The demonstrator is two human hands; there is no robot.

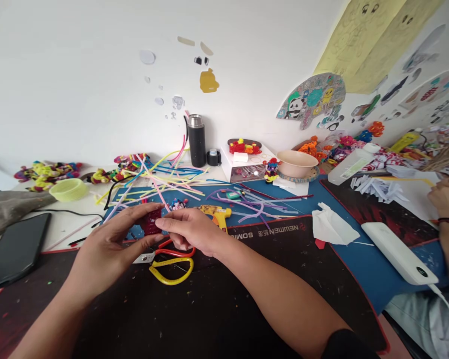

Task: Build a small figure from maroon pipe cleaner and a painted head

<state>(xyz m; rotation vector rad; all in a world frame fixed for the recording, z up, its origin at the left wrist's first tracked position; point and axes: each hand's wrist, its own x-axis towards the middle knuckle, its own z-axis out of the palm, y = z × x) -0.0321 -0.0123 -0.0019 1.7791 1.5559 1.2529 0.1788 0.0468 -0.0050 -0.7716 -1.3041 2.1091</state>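
A dark red fuzzy piece is between my two hands, above the black mat. My left hand is curved around its left side, thumb and fingers at its lower and upper edges. My right hand pinches its right edge between thumb and forefinger. Scissors with red and yellow handles lie just below my hands, their blades partly hidden by my left thumb. A yellow glue gun rests beyond my right hand, beside a small blue and red figure.
Coloured pipe cleaners spread across the back. Behind stand a black flask, a white box and a beige bowl. A phone lies left; a white power bank lies right, near another person's arm.
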